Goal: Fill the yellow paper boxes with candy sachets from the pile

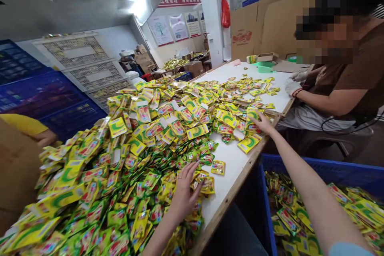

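Observation:
A large heap of yellow and green packets (150,180) covers the left of the white table (228,160). My left hand (187,190) rests on the heap's near edge, fingers apart, touching small packets. Beside it one small yellow packet (218,167) lies flat on the tabletop. Farther off, my right hand (264,123) reaches to the flat yellow packets near the table's right edge; its fingers are spread over a yellow packet (253,114), and no firm grip shows. A larger yellow packet (249,143) lies just in front of that hand.
A blue crate (315,162) of packets stands below the table's right edge. A person in a brown shirt (354,76) sits at the far right, gloved hands at the table. Blue crates (60,92) are stacked at left, near a yellow sleeve (24,124). Cardboard (288,20) stands behind the table.

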A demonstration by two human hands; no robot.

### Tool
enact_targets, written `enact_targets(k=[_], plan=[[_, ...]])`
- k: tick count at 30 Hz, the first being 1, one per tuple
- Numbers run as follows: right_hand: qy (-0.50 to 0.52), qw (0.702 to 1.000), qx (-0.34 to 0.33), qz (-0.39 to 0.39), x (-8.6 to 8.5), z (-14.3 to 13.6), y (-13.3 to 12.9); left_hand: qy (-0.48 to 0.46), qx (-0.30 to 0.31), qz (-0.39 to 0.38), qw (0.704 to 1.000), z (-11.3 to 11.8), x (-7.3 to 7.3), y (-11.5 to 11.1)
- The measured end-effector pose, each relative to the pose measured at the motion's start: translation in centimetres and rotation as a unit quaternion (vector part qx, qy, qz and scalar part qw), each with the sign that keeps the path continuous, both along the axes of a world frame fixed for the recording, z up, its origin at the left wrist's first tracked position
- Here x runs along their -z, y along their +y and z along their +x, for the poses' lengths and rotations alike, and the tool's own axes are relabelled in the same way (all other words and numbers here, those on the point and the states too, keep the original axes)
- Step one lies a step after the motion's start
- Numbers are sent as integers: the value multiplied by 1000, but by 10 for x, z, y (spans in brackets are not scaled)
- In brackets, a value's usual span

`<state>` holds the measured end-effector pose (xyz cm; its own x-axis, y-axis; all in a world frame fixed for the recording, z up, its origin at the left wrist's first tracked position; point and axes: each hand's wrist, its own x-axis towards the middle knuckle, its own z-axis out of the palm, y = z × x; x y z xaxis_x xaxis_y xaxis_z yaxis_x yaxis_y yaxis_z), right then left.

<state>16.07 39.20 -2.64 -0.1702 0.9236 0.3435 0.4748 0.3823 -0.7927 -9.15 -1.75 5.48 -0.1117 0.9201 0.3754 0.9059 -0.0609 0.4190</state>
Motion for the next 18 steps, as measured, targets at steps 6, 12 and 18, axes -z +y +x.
enact_targets(k=[6, 12, 18], plan=[[12, 1000, 16, -15, 14, -23, -22, -75, 71, -48, 994, 19, 2, 82], [76, 997, 20, 11, 9, -23, -33, -175, 61, -63, 981, 32, 15, 166], [247, 968, 47, -4, 14, -14, -20, -304, -18, -115, 945, 51, 42, 223]])
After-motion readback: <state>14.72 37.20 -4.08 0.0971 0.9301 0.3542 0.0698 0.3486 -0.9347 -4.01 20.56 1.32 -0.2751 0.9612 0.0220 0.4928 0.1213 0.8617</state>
